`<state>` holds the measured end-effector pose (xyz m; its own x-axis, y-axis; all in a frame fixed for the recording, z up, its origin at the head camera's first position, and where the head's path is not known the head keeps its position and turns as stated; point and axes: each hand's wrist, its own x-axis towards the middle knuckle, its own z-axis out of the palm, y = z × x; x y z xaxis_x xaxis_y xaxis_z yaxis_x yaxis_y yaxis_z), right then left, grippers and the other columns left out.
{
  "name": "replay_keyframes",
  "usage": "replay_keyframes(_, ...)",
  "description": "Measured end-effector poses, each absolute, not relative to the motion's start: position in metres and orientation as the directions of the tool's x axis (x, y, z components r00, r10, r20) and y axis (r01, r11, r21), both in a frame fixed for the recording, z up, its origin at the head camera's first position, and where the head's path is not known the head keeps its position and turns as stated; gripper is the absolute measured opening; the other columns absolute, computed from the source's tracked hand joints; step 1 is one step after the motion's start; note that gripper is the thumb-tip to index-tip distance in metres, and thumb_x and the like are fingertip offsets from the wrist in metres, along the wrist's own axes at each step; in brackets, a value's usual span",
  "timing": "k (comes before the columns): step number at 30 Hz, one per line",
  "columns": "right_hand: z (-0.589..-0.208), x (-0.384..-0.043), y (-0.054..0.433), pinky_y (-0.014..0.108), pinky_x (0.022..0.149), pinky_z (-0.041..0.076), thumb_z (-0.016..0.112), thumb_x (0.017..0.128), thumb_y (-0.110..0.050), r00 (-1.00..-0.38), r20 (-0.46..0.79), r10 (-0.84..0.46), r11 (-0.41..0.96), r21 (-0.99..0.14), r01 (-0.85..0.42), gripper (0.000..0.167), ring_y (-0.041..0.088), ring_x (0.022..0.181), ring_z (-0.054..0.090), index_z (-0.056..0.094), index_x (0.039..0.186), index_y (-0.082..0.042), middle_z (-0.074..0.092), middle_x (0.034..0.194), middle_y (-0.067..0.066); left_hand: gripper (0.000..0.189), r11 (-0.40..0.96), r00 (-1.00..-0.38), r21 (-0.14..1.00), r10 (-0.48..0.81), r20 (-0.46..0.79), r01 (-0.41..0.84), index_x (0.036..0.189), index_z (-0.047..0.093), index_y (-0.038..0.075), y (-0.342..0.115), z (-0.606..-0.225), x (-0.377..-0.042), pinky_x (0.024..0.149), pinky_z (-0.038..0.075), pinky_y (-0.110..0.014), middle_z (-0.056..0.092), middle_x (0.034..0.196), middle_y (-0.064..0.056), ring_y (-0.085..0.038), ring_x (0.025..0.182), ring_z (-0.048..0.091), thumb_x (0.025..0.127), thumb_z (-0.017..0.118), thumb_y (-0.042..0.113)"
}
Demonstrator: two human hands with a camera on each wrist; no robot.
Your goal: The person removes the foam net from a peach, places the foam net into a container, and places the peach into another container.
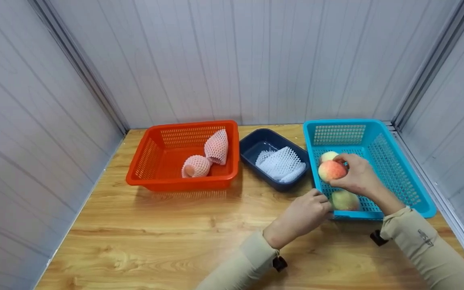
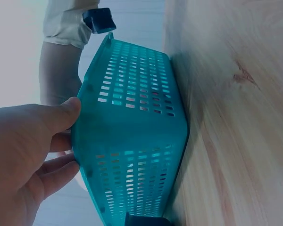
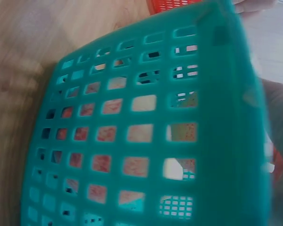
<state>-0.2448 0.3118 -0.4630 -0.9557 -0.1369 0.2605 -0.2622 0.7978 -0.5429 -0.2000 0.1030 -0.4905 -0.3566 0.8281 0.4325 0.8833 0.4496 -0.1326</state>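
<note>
A blue plastic basket (image 1: 407, 169) stands at the right, with slotted walls. My left hand (image 1: 306, 213) grips its near left corner; the left wrist view shows thumb and fingers pinching the rim (image 2: 80, 136). Inside the basket my right hand (image 1: 359, 175) holds a red and yellow peach (image 1: 332, 171) between thumb and fingers. Behind it a paler peach (image 1: 328, 156) is partly hidden. Another yellowish peach (image 1: 344, 200) lies by the near wall. In the right wrist view, the basket wall (image 3: 231, 117) covers most of the scene, and only part of the right hand (image 3: 279, 108) shows.
A dark blue tub (image 1: 252, 161) holding white foam net sleeves (image 1: 282, 163) stands left of the basket. Further left, an orange basket (image 1: 139, 179) holds two fruits in pink foam nets (image 1: 217, 147). Pale panel walls (image 1: 232, 60) enclose the wooden table (image 1: 167, 245) behind and at both sides.
</note>
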Motion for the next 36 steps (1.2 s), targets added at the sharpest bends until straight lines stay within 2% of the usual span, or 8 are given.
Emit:
replay_keyframes(10, -0.475, -0.253, 0.311, 0.044, 0.072, 0.048, 0.084, 0.070, -0.023, -0.975, 0.164, -0.151, 0.815, -0.538, -0.216, 0.057, 0.031, 0.090, 0.054, 0.058, 0.114, 0.001, 0.059, 0.107, 0.019, 0.013, 0.444, -0.384, -0.022, 0.797, 0.466, 0.896, 0.092, 0.072, 0.018, 0.101, -0.495, -0.196, 0.077, 0.041, -0.018, 0.058, 0.085, 0.008, -0.011, 0.087, 0.049, 0.092, 0.067, 0.030)
replay_keyframes(16, -0.475, -0.257, 0.315, 0.048, 0.075, 0.046, 0.083, 0.072, -0.026, -0.982, 0.098, -0.162, 0.830, -0.525, -0.189, 0.062, 0.034, 0.092, 0.053, 0.056, 0.118, 0.005, 0.058, 0.109, 0.022, 0.013, 0.454, -0.405, -0.005, 0.799, 0.444, 0.891, 0.093, 0.072, 0.019, 0.105, -0.493, -0.196, 0.076, 0.041, -0.018, 0.056, 0.086, 0.007, -0.011, 0.088, 0.048, 0.094, 0.065, 0.029)
replay_keyframes(23, -0.480, -0.262, 0.311, 0.048, 0.073, 0.046, 0.081, 0.073, -0.023, -0.975, 0.112, -0.192, 0.838, -0.499, -0.223, 0.056, 0.033, 0.089, 0.054, 0.057, 0.115, 0.006, 0.060, 0.105, 0.021, 0.010, 0.460, -0.406, -0.013, 0.796, 0.448, 0.888, 0.091, 0.071, 0.019, 0.102, -0.494, -0.196, 0.082, 0.041, -0.020, 0.057, 0.086, 0.007, -0.012, 0.091, 0.050, 0.093, 0.066, 0.027)
replay_keyframes(36, -0.479, -0.261, 0.312, 0.052, 0.078, 0.046, 0.079, 0.077, -0.021, -0.981, 0.030, -0.193, 0.851, -0.493, -0.182, 0.057, 0.037, 0.095, 0.054, 0.055, 0.119, 0.010, 0.058, 0.110, 0.026, 0.010, 0.450, -0.414, 0.035, 0.786, 0.460, 0.893, 0.093, 0.071, 0.018, 0.104, -0.496, -0.197, 0.078, 0.040, -0.018, 0.057, 0.087, 0.008, -0.010, 0.087, 0.047, 0.093, 0.067, 0.027)
